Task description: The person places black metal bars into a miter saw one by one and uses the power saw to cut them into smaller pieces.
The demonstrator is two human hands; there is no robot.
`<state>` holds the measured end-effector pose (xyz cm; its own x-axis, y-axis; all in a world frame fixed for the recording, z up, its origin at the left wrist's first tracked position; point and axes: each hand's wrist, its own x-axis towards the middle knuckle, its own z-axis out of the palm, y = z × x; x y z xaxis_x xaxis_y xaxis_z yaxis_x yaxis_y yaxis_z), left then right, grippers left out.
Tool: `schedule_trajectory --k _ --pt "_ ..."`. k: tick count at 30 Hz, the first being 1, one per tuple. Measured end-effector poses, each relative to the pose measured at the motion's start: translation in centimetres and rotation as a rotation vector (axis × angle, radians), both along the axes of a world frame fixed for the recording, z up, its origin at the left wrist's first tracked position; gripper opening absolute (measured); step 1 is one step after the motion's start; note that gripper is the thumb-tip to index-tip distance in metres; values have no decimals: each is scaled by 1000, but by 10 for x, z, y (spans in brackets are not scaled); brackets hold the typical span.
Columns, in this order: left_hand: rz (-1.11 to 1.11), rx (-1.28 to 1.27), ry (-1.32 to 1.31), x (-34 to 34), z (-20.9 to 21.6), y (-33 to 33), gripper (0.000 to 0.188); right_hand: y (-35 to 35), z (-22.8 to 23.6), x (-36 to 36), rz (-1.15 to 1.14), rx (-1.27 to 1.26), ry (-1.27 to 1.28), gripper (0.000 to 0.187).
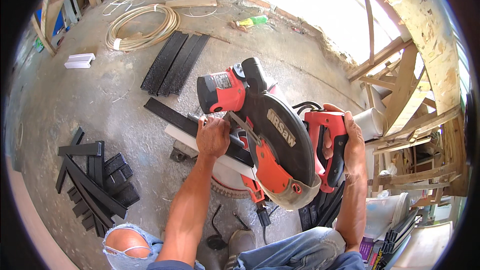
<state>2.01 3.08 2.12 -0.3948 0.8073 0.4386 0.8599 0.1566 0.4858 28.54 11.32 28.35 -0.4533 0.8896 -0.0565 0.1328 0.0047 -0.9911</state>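
A red and black mitre saw (287,132) stands on the floor before me, its head tilted across the middle of the view. My right hand (351,142) is wrapped round the saw's red and black D-shaped handle (327,119). A long black bar (170,116) lies across the saw's base along a pale strip (181,137). With curled fingers my left hand (214,137) holds this bar down, just left of the blade guard. The guard and a cloth-like cover hide the blade and the bar's right end.
Short black pieces (97,180) lie heaped at left; wide black boards (175,62) lie beyond the saw. A coiled hose (142,27), a green bottle (252,20) and a white channel piece (79,60) rest farther off. Timber framing (400,85) and buckets (385,215) crowd the right.
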Motion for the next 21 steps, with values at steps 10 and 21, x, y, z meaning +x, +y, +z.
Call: schedule_trajectory --k 10,21 --pt "10 -26 -24 0 -2 0 30 -5 0 -3 -23 -20 7 67" --pt "1 86 -2 -1 -5 1 27 -5 -4 1 -29 -20 14 69"
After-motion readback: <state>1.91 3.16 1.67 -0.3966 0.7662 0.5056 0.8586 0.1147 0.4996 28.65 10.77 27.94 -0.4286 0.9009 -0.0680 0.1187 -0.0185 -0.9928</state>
